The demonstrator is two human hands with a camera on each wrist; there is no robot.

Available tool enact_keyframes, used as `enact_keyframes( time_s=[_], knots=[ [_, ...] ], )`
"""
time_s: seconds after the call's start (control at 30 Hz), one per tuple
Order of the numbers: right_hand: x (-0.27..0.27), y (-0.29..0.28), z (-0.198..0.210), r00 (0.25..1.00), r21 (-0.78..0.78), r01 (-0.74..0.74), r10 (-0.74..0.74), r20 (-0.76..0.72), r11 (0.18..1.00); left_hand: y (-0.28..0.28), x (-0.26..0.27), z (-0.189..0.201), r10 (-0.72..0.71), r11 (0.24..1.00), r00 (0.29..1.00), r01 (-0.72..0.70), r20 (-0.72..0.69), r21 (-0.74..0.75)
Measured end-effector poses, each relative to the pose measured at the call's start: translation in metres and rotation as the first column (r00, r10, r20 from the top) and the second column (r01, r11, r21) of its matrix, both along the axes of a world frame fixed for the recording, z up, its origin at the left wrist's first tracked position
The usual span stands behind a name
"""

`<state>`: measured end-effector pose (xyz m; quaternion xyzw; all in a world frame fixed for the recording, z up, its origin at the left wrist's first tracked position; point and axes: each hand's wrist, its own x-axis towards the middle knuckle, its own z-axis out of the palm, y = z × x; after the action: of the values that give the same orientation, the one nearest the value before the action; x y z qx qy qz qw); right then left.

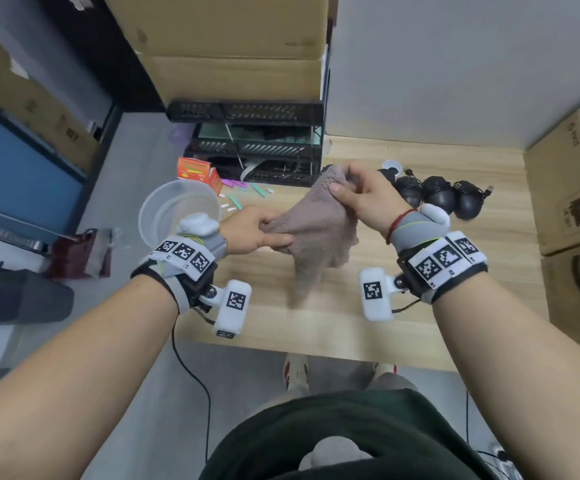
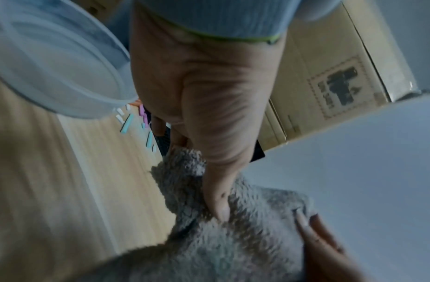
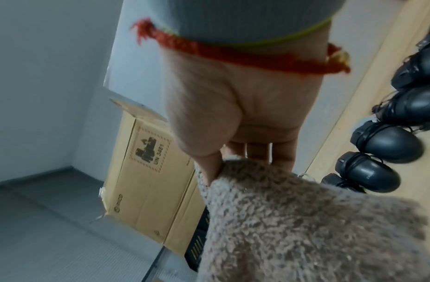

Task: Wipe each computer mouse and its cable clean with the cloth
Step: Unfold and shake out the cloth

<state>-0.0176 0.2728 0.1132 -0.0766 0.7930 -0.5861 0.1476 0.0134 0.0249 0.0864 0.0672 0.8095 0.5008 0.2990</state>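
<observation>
A fluffy grey-brown cloth (image 1: 319, 233) (image 2: 233, 238) (image 3: 305, 219) hangs above the wooden table (image 1: 402, 323), held between both hands. My left hand (image 1: 257, 230) (image 2: 209, 114) pinches its left edge, thumb pressed into the pile. My right hand (image 1: 357, 194) (image 3: 233, 124) grips its upper corner between thumb and fingers. Several black computer mice (image 1: 437, 197) (image 3: 387, 141), each with its cable wound round it, lie in a row on the table behind the right hand. No mouse is in either hand.
A clear plastic tub (image 1: 177, 209) (image 2: 52, 66) stands at the table's left edge, with an orange box (image 1: 195, 171) and small pastel pieces (image 1: 243, 195) beside it. Black stacked trays (image 1: 257, 147) sit at the back. Cardboard boxes (image 1: 572, 188) flank the right side.
</observation>
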Motion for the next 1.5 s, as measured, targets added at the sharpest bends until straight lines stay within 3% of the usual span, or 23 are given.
enact_keyframes(
  time_s=[0.2, 0.27, 0.37, 0.43, 0.5, 0.57, 0.63, 0.77, 0.83, 1.03, 1.1, 1.23, 1.37, 1.5],
  knots=[
    [0.001, -0.020, 0.016, 0.995, 0.115, 0.038, -0.027, -0.096, 0.993, 0.003, 0.009, 0.024, 0.185, 0.938, 0.978, -0.204, 0.094, 0.279],
    [-0.001, -0.018, 0.019, 0.991, 0.143, 0.108, -0.095, -0.093, 0.984, 0.003, 0.008, 0.025, 0.264, 0.911, 0.960, -0.279, 0.089, 0.305],
    [0.000, -0.017, 0.028, 0.983, 0.123, 0.149, -0.134, -0.126, 0.981, -0.002, 0.005, 0.020, 0.420, 0.879, 0.906, -0.421, 0.055, 0.223],
    [0.004, -0.022, 0.034, 0.990, 0.037, 0.074, -0.069, -0.126, 0.997, -0.002, 0.001, 0.016, 0.505, 0.851, 0.863, -0.499, 0.001, 0.163],
    [0.010, -0.031, 0.040, 0.986, 0.063, -0.114, 0.121, -0.113, 0.991, -0.001, -0.004, 0.016, 0.550, 0.830, 0.832, -0.535, -0.072, 0.158],
    [0.022, -0.038, 0.050, 0.923, 0.127, -0.384, 0.385, 0.017, 0.915, 0.002, -0.007, 0.022, 0.548, 0.834, 0.830, -0.531, -0.109, 0.151],
    [0.027, -0.038, 0.055, 0.864, 0.191, -0.503, 0.486, 0.132, 0.843, 0.004, -0.009, 0.030, 0.537, 0.842, 0.831, -0.519, -0.142, 0.145],
    [0.013, -0.026, 0.038, 0.980, 0.271, -0.193, 0.197, 0.010, 0.943, -0.001, -0.010, 0.041, 0.425, 0.903, 0.881, -0.398, -0.206, 0.159],
    [0.005, -0.023, 0.029, 0.990, 0.311, -0.095, 0.123, -0.072, 0.946, -0.004, -0.010, 0.046, 0.352, 0.931, 0.910, -0.315, -0.221, 0.186],
    [0.000, -0.032, 0.025, 0.907, 0.542, -0.252, 0.390, -0.156, 0.802, -0.002, -0.008, 0.070, 0.156, 0.930, 0.979, -0.101, -0.131, 0.353],
    [0.000, -0.036, 0.026, 0.913, 0.484, -0.316, 0.400, -0.078, 0.816, -0.008, -0.011, 0.069, 0.201, 0.928, 0.972, -0.150, -0.118, 0.342],
    [0.003, -0.037, 0.026, 0.950, 0.147, -0.306, 0.290, 0.117, 0.941, -0.020, -0.013, 0.060, 0.381, 0.877, 0.923, -0.377, 0.046, 0.298],
    [0.001, -0.034, 0.026, 0.955, 0.241, -0.295, 0.275, 0.114, 0.924, -0.028, -0.005, 0.053, 0.355, 0.879, 0.927, -0.376, 0.125, 0.292],
    [-0.010, -0.024, 0.029, 0.963, 0.417, -0.258, 0.265, 0.044, 0.871, -0.033, -0.004, 0.051, 0.394, 0.852, 0.917, -0.389, 0.061, 0.349]
  ],
)
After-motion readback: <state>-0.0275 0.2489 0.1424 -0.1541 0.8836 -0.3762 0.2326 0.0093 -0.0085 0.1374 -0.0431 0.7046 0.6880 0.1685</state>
